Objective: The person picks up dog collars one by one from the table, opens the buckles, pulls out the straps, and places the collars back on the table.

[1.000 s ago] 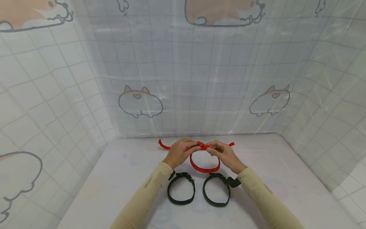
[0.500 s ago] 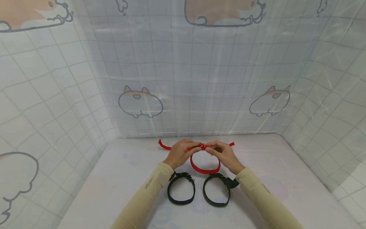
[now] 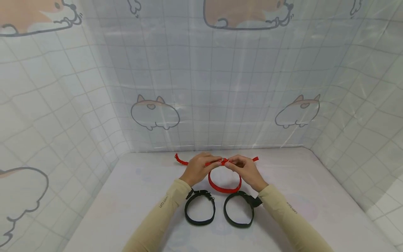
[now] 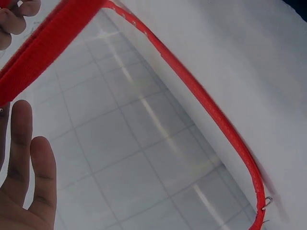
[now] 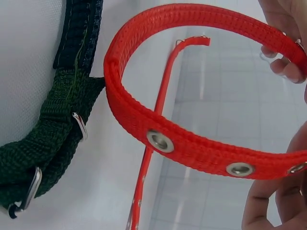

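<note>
A red eyeleted collar [image 3: 224, 190] is bent into a loop between both hands above the table. My left hand [image 3: 201, 166] pinches it near its metal buckle, and my right hand [image 3: 247, 171] pinches the strap just to the right. Fingertips of the two hands nearly meet and partly hide the buckle. In the right wrist view, metal eyelets line the held collar [image 5: 192, 160]. Behind the hands, a second red collar [image 4: 206, 100] lies stretched out, its middle hidden by the hands in the head view.
Two buckled collars form rings on the table nearer the body: a blackish one [image 3: 199, 223] at left and a dark green one [image 3: 238, 225] at right, beside the right wrist. A wall sheet with grid lines and cartoon dogs [image 3: 155, 113] stands behind the white table [image 3: 141, 206].
My right hand has shifted slightly left, closer to my left hand. The loop of the held collar hangs a little lower and further left. Everything else on the table stays put.
</note>
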Demonstrator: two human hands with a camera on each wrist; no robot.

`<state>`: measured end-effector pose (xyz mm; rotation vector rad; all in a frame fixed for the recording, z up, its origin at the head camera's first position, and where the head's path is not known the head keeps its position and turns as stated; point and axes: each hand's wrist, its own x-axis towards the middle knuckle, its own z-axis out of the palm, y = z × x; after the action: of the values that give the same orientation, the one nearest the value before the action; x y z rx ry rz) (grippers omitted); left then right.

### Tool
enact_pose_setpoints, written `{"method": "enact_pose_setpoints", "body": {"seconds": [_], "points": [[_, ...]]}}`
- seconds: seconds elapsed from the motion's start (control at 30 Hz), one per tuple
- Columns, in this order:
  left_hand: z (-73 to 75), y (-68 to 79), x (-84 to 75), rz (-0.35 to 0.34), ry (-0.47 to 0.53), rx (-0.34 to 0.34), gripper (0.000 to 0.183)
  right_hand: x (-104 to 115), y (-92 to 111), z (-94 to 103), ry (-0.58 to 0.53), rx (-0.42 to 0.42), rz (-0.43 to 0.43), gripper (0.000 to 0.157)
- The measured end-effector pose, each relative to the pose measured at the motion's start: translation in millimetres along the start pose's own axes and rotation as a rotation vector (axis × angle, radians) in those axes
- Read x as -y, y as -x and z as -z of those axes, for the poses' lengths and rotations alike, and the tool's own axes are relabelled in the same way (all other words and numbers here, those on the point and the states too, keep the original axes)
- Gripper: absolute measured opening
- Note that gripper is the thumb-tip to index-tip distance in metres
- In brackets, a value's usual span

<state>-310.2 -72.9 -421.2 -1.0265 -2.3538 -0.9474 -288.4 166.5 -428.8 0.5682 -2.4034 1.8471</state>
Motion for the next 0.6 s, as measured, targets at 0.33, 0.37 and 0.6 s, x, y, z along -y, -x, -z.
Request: {"method": "enact_pose_setpoints", "body": {"seconds": [0.33, 0.37, 0.6], "points": [[4.1, 0.7, 1.0, 0.031, -0.006, -0.006, 0.035, -2, 0, 6.7, 0.024, 0.043, 0.034, 0.027], [4.8, 0.7, 1.4, 0.042, -0.010, -0.002, 0.036, -2, 0, 7.4, 0.029, 0.048, 0.034, 0.028], [9.9, 0.6, 5.0, 0.100, -0.004, -0.014, 0.034, -1, 0, 14.4, 0.048, 0.043, 0.030, 0.032]]}}
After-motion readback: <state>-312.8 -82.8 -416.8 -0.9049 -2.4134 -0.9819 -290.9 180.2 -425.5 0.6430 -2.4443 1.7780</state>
